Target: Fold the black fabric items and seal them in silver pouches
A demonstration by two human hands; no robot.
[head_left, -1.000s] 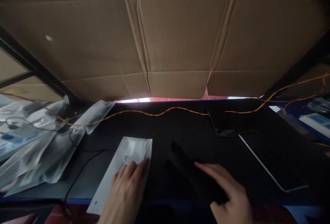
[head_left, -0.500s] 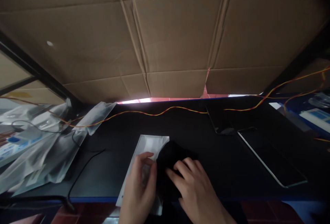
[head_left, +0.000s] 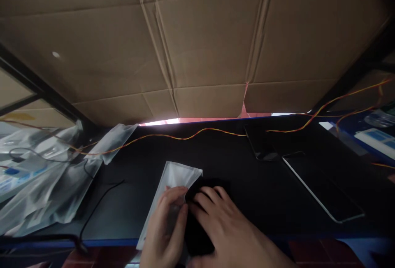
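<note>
A clear plastic bag (head_left: 175, 177) lies on the black table (head_left: 228, 161) near its front edge. My left hand (head_left: 165, 227) rests on the bag with its fingers curled, pinching the bag's right side. My right hand (head_left: 228, 227) lies over a black object (head_left: 197, 231) that sits against the bag's open edge, fingers bent down on it. What the black object is I cannot make out in the dim light.
A pile of plastic bags (head_left: 46, 189) with a black cable (head_left: 98, 202) lies at the left. A red-yellow wire (head_left: 173, 136) runs along the table's back. Two dark flat panels (head_left: 321, 189) lie at the right. A cardboard wall (head_left: 197, 41) stands behind.
My left hand has slid the bag rightward and curled onto it. My right hand has brought the black object left against the bag and now covers it.
</note>
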